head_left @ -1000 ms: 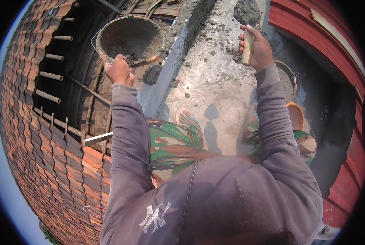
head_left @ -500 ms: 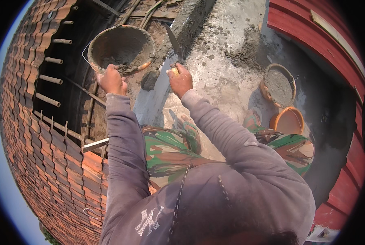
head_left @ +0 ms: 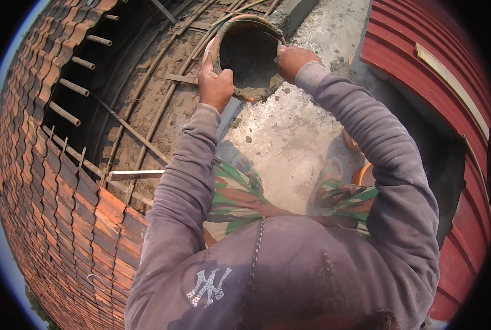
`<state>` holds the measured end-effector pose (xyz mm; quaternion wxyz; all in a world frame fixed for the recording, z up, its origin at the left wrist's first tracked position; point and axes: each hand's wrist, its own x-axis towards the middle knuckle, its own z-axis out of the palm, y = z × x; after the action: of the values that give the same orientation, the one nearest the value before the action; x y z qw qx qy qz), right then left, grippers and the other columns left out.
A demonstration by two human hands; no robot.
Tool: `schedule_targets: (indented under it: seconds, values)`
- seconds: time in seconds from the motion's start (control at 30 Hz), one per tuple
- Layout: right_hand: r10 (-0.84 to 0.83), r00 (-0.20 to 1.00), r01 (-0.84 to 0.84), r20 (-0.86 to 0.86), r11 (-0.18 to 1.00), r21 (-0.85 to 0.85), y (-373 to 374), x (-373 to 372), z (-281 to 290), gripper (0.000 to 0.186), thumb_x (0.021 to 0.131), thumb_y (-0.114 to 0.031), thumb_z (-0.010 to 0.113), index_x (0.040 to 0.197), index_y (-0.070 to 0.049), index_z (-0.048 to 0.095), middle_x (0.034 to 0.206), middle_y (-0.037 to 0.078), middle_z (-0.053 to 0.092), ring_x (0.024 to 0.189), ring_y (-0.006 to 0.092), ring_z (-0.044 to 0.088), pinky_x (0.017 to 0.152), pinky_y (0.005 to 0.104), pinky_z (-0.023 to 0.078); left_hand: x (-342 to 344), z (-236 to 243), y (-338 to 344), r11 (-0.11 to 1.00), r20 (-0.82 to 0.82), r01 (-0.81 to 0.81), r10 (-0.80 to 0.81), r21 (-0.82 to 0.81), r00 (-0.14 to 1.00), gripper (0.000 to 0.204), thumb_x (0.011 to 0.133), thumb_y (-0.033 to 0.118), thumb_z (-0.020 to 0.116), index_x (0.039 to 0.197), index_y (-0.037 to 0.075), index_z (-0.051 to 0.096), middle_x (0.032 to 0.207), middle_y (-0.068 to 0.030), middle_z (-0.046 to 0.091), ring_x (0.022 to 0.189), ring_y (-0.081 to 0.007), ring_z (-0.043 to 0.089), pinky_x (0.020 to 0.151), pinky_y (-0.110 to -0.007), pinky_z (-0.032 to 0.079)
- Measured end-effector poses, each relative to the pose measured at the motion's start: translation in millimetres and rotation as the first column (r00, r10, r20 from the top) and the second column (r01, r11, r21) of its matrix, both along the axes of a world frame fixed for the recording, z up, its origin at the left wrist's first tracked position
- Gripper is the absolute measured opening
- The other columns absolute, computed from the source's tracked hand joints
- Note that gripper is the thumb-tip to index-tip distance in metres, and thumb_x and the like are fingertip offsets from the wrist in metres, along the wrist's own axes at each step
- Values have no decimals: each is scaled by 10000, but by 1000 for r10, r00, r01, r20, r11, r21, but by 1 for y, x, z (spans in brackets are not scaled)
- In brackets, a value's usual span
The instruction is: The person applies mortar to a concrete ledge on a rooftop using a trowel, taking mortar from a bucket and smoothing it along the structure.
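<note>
Both hands hold a mortar-smeared orange bucket, tilted so that its wide mouth shows the dark inside with some grey mortar low down. My left hand is closed on the left side of its rim. On the opposite side, my right hand is closed around the rim, its thumb up at the edge. A thin wire handle crosses the top of the bucket. Below it lies the top of a low grey concrete wall. I cannot make out the trowel.
Orange roof tiles slope along the left, with pipe ends jutting out beside a dark gap. Bamboo poles lie over soil. Underfoot is mortar-spattered concrete. Red metal sheeting stands right; an orange bucket is partly behind my right arm.
The bucket has moved right, over the low wall, and tipped. My right hand has gone from holding the trowel to gripping the bucket's right rim; the trowel is out of sight.
</note>
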<state>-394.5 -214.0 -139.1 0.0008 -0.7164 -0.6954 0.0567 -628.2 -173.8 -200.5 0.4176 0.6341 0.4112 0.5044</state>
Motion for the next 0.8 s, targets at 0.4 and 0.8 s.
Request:
schedule_targets:
  seconds: [0.4, 0.8]
  values:
    - [-499, 457, -293, -736, 697, -655, -40, 45, -85, 366, 1033, -428, 568, 924, -90, 659, 639, -16, 511, 507, 125, 508, 446, 324, 451, 12, 12, -28, 944, -31, 274, -285, -184, 958, 621, 858, -56, 559, 1476, -7, 561, 1163, -48, 697, 908, -84, 612, 806, -239, 521]
    - [-478, -180, -189, -860, 875, -446, -76, 9, -83, 335, 1027, -416, 606, 987, -85, 638, 686, -11, 568, 484, 93, 510, 423, 278, 437, -4, -26, 21, 951, 140, 33, 10, -308, 990, 525, 815, -40, 623, 1333, 29, 569, 920, -45, 627, 718, -158, 622, 558, -333, 540]
